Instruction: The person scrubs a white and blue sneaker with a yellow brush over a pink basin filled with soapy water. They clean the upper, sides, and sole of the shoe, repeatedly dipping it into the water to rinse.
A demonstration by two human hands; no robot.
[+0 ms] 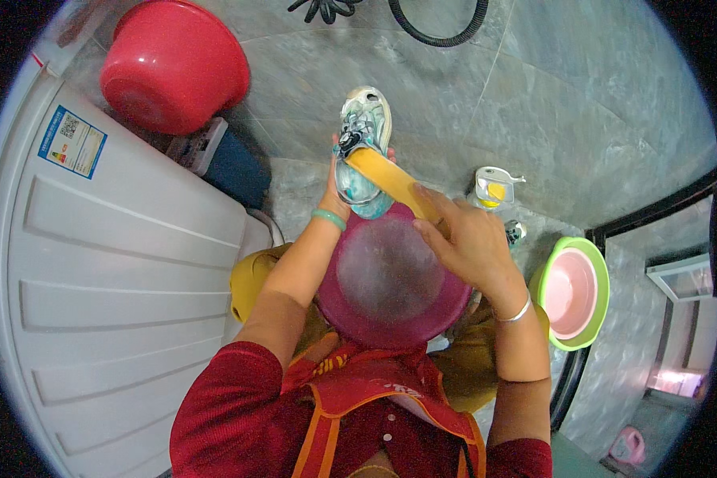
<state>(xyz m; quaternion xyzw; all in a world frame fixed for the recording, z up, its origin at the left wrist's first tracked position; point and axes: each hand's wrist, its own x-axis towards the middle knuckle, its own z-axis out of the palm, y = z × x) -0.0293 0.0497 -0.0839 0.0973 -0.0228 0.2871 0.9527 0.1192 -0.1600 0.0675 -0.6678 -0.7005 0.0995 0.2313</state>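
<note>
A white and teal lace-up sneaker is held up over the far rim of a purple plastic basin. My left hand grips it from beneath and the side, most of its fingers hidden behind the shoe. In my right hand is the handle of a yellow brush. The brush's far end lies at the shoe's tongue and opening; its bristles are out of sight. Cloudy greyish water appears to fill the basin, which sits between my knees.
A white ribbed appliance stands at left, beside a red tub and a dark blue box. At right are a white container with yellow inside, part of another shoe, and a pink basin inside a green one.
</note>
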